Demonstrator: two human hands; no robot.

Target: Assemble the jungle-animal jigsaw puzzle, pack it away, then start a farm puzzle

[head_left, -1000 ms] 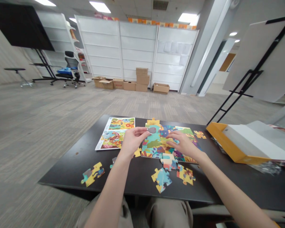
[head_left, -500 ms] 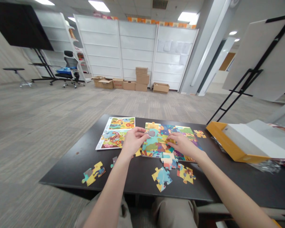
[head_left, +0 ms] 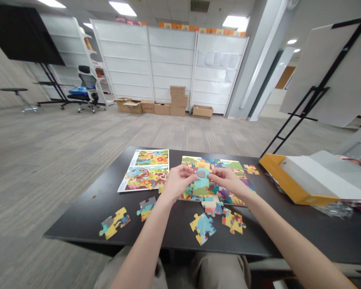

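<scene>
A turquoise jigsaw puzzle piece with a grey patch (head_left: 201,174) is held over the colourful puzzle board (head_left: 235,165). My left hand (head_left: 180,180) pinches its left edge. At its right edge, the thumb and fingers of my right hand (head_left: 227,180) are closed on it too. Part of the board is hidden behind the hands and the piece. Below the board's near edge lie a pink and blue piece (head_left: 212,206), a light blue piece (head_left: 203,228) and a yellow and brown piece (head_left: 234,220). Beside my left forearm is a grey and teal piece (head_left: 146,208).
A picture sheet (head_left: 132,176) lies on the black table (head_left: 87,216) at the left. Joined yellow pieces (head_left: 114,223) sit near the front left. An orange piece (head_left: 251,169) is right of the board, by an open yellow box (head_left: 289,180) and clear plastic wrapping (head_left: 337,209).
My left hand has carried the turquoise piece slightly right. My right hand has come off the board's middle and now grips the piece's right edge. The view has shifted slightly.
</scene>
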